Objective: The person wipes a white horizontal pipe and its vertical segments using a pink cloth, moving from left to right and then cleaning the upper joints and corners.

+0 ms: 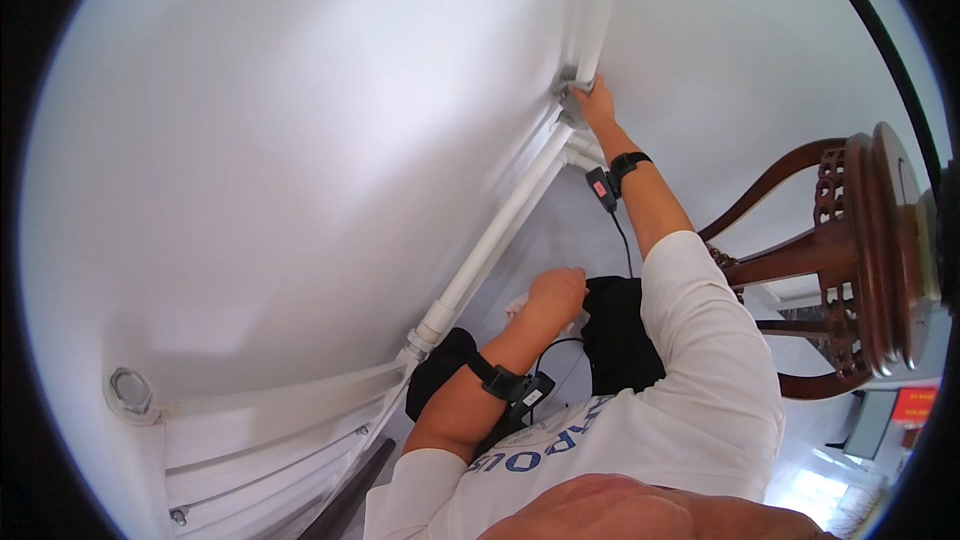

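My right hand (598, 103) reaches far out into the wall corner and grips a grey cloth (574, 114). The cloth is wrapped around a white pipe (602, 15) that runs along the corner. Nearer to me, my left hand (556, 291) is curled in front of my knees, its fingers mostly turned out of view. A pale, crumpled cloth or tissue (516, 305) shows beside and under the left wrist; whether the fingers hold it cannot be seen. Both forearms wear black straps with small cabled devices.
White pipes (487, 240) run along the wall foot to a white radiator (277, 427) at the lower left. A carved dark wooden stand (862, 262) rises close to my right arm. A black cable or rim (877, 37) curves past at the upper right.
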A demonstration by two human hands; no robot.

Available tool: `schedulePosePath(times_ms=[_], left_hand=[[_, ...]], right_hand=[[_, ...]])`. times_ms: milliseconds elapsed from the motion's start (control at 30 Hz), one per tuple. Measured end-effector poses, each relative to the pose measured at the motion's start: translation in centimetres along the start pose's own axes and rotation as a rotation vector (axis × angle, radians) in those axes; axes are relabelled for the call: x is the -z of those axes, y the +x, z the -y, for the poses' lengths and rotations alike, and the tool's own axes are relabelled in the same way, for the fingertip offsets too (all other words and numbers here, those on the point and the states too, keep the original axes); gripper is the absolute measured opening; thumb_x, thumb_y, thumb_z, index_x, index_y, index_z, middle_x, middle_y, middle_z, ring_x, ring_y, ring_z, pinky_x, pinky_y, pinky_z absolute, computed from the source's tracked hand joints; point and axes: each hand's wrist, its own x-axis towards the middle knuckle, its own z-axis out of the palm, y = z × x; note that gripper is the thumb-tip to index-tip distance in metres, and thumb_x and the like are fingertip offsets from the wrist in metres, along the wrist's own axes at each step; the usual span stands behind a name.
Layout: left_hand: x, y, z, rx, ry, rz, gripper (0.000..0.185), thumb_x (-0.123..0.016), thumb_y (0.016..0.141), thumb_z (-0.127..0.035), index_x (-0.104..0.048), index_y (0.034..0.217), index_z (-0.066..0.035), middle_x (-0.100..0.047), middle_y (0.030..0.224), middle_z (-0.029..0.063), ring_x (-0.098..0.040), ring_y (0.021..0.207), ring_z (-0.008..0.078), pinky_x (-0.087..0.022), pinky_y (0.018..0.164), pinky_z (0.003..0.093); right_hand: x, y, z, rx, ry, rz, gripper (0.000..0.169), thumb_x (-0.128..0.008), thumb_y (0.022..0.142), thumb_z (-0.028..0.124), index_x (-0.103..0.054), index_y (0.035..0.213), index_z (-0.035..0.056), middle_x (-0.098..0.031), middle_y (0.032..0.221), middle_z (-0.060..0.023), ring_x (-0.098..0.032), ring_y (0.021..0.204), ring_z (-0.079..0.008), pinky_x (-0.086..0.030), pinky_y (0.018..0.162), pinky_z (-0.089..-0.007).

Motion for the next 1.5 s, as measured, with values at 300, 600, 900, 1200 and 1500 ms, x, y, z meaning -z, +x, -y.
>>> schedulePosePath(times_ms=[300, 600, 900, 1200, 1500], left_hand=[[1.1, -1.1, -0.9, -0.008, -0.017, -0.061, 0.027, -0.056, 0.088, -0.029, -0.059, 0.089, -0.003, -0.065, 0.083, 0.0176, -0.064, 0.080, 0.0352, -0.050, 0.069, 0.0455], [0.3, -0.5, -0.9, -0.022, -0.034, -0.032, 0.026, -0.059, 0.085, -0.028, -0.059, 0.088, -0.003, -0.065, 0.081, 0.0172, -0.064, 0.078, 0.0354, -0.050, 0.066, 0.0451], [0.7, 0.3, -0.8, 0.000, 0.004, -0.036, 0.027, -0.061, 0.084, -0.030, -0.061, 0.087, -0.003, -0.065, 0.081, 0.0159, -0.064, 0.077, 0.0342, -0.051, 0.066, 0.0448], [1.0, 0.0, -1.2, -0.005, -0.030, -0.052, 0.027, -0.060, 0.085, -0.029, -0.060, 0.090, -0.003, -0.065, 0.082, 0.0170, -0.064, 0.079, 0.0353, -0.051, 0.067, 0.0450], [1.2, -1.2, -2.3, -0.006, -0.060, 0.045, 0.025, -0.059, 0.086, -0.027, -0.058, 0.091, -0.003, -0.064, 0.085, 0.0186, -0.063, 0.080, 0.0365, -0.050, 0.068, 0.0460]], right_hand=[[7.0, 8.1, 9.3, 0.205, 0.103, -0.168, 0.054, -0.062, 0.084, 0.047, -0.060, 0.103, -0.0035, -0.064, 0.095, -0.0246, -0.061, 0.092, -0.0388, -0.047, 0.079, -0.0418], [7.6, 8.2, 11.4, 0.189, 0.110, -0.245, 0.051, -0.063, 0.084, 0.045, -0.050, 0.098, -0.0016, -0.062, 0.092, -0.0247, -0.059, 0.087, -0.0421, -0.046, 0.075, -0.0454], [-0.9, -1.2, -0.3, -0.076, 0.069, -0.039, 0.050, -0.067, 0.082, 0.036, -0.047, 0.113, 0.0022, -0.064, 0.099, -0.0217, -0.060, 0.095, -0.0382, -0.047, 0.081, -0.0426], [3.1, 3.4, 4.2, -0.009, 0.084, -0.071, 0.049, -0.070, 0.078, 0.041, -0.060, 0.101, -0.0010, -0.066, 0.091, -0.0204, -0.064, 0.084, -0.0324, -0.049, 0.076, -0.0396], [11.6, 11.9, 11.7, -0.016, 1.143, 0.260, 0.043, -0.072, 0.082, 0.031, -0.061, 0.111, 0.0010, -0.063, 0.108, -0.0077, -0.058, 0.100, -0.0186, -0.046, 0.089, -0.0318]])
